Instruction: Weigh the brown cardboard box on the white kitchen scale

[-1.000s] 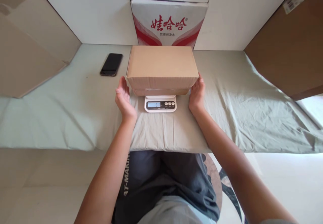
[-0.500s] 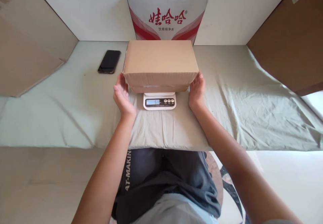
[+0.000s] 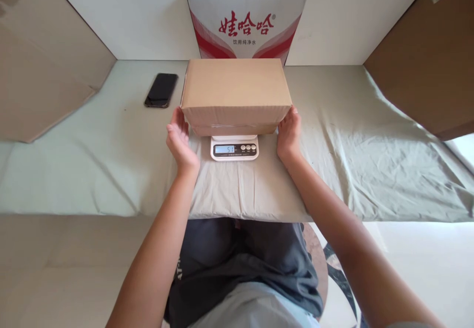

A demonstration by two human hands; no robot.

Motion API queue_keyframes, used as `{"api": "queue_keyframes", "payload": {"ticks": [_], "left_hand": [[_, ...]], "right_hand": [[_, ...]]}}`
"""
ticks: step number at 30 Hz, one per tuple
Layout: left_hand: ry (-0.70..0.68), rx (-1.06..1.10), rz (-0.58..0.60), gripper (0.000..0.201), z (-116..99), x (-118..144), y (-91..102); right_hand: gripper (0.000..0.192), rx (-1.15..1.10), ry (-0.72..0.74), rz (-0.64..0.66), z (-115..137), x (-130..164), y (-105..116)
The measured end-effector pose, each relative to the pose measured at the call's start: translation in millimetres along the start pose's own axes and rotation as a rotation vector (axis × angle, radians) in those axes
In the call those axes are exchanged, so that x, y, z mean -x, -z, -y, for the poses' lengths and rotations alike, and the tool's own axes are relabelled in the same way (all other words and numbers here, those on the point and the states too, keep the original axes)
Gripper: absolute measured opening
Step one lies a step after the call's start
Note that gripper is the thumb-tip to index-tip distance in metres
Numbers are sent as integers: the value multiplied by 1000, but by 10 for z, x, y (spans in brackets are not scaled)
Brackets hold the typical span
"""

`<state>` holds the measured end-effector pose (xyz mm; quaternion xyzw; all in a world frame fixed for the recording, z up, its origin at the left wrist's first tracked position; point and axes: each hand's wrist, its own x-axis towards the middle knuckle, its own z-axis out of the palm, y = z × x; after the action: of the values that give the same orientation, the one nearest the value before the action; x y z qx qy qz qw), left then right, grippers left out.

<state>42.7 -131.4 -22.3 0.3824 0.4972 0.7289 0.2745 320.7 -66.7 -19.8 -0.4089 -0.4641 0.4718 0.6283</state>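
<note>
Both hands flank the cardboard box (image 3: 236, 89) on the scale (image 3: 234, 148): left hand (image 3: 180, 140) open, just beside; right hand (image 3: 289, 135) open, touching. A phone (image 3: 161, 90) lies left, a printed carton (image 3: 247, 22) behind.

A single view is provided, taken from head height and directed forward and steeply downward. The cloth-covered table (image 3: 370, 135) is seen at close range, with the wearer's forearms and lap included below. No second view is supplied.

Both arms reach forward. The left hand (image 3: 180, 139) is open, palm facing in. The right hand (image 3: 289, 137) is open too, fingers flat.
</note>
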Motion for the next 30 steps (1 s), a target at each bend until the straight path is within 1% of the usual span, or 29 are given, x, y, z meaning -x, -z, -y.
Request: {"api": "queue_keyframes", "payload": {"ticks": [3, 6, 8, 11, 14, 17, 18, 20, 22, 24, 30], "left_hand": [[21, 7, -15, 96, -37, 8, -13], [28, 25, -15, 95, -109, 41, -43], [29, 35, 11, 97, -150, 67, -62], [17, 42, 57, 104, -174, 94, -81], [1, 37, 69, 107, -164, 99, -89], [5, 24, 75, 104, -159, 100, -92], [6, 21, 83, 103, -162, 102, -93], [3, 26, 96, 102, -173, 107, -93], [2, 37, 87, 102, -182, 108, -94], [6, 39, 70, 102, -183, 106, -96], [-1, 33, 91, 97, -153, 95, -97]], "right_hand": [[71, -21, -51, -20, 11, 3, -9], [73, -22, -54, -14, 58, 13, -25], [76, -42, -29, 0, 113, 39, -49], [79, -62, 31, 56, 210, 116, -107], [72, -55, 98, 130, 288, 200, -173], [67, -54, 135, 175, 339, 250, -222], [69, -49, 134, 178, 353, 258, -232], [80, -28, 120, 170, 380, 265, -245], [91, -10, 100, 150, 405, 267, -250], [97, -5, 82, 132, 422, 266, -251], [93, -36, 73, 130, 412, 255, -239]]}}
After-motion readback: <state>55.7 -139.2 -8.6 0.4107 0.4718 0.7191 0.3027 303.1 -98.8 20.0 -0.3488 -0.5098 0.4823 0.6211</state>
